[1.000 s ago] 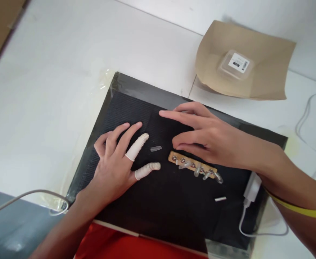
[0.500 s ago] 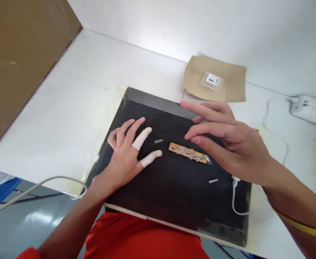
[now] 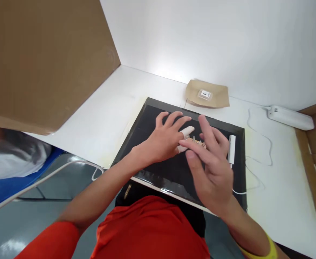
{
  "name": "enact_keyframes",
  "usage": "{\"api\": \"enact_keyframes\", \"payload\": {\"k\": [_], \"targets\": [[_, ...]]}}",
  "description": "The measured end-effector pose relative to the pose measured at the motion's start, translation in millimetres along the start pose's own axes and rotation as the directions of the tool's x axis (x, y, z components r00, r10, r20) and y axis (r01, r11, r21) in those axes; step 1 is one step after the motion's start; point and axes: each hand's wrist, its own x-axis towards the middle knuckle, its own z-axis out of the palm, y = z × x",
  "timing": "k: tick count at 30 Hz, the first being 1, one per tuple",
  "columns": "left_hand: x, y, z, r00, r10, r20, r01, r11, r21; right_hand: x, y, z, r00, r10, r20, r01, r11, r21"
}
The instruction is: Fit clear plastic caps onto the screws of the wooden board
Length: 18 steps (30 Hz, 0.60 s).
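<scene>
On the black mat (image 3: 158,176) lies a short wooden strip (image 3: 190,139) carrying small metal parts and clear tube pieces. My left hand (image 3: 166,142), with white finger cots on thumb and index finger, has those two digits on either side of the strip's left end, seemingly gripping it. Its other fingers are spread. My right hand (image 3: 213,169) hangs over the strip's near side, fingers and thumb apart, nothing visible between them. The right index fingertip overlaps the left thumb in view; whether they touch, I cannot tell. My right hand hides part of the strip.
A white stick-shaped device (image 3: 231,150) with a cable lies at the mat's right. Behind the mat, a brown paper tray (image 3: 220,99) holds a small clear box (image 3: 204,94). A white power strip (image 3: 290,117) stands at right. Cardboard (image 3: 52,64) rises at left.
My left hand has moved right to the wooden strip, its thumb and index finger now about its end. My right hand has come lower and closer to the left. The view has shifted.
</scene>
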Motion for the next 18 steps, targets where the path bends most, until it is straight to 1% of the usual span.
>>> {"api": "enact_keyframes", "payload": {"k": [2,3,5,8,11,15,18], "targets": [[10,4,-0.8,0.999,0.04,0.029,-0.041,0.998,0.037,-7,-6,12,0.979,-0.194,-0.063,0.179,0.966,-0.187],[14,5,-1.9,0.998,0.05,0.038,-0.052,0.998,0.047,-9,-9,18,0.964,-0.258,-0.068,0.234,0.94,-0.248],[23,7,-5.2,0.994,0.076,0.083,-0.081,0.995,0.06,-15,-13,29,0.947,-0.316,-0.056,0.282,0.902,-0.326],[32,7,-9.9,0.989,0.08,0.124,-0.092,0.991,0.098,-22,-16,38,0.934,-0.352,-0.057,0.299,0.859,-0.416],[35,4,-11.8,0.989,0.051,0.137,-0.069,0.989,0.134,-26,-13,39,0.927,-0.37,-0.06,0.303,0.833,-0.463],[34,1,-12.8,0.988,0.033,0.149,-0.053,0.989,0.135,-27,-9,36,0.927,-0.374,-0.019,0.334,0.849,-0.41],[33,0,-12.7,0.986,0.008,0.167,-0.03,0.991,0.131,-26,-7,35,0.935,-0.353,-0.009,0.327,0.874,-0.359]]}}
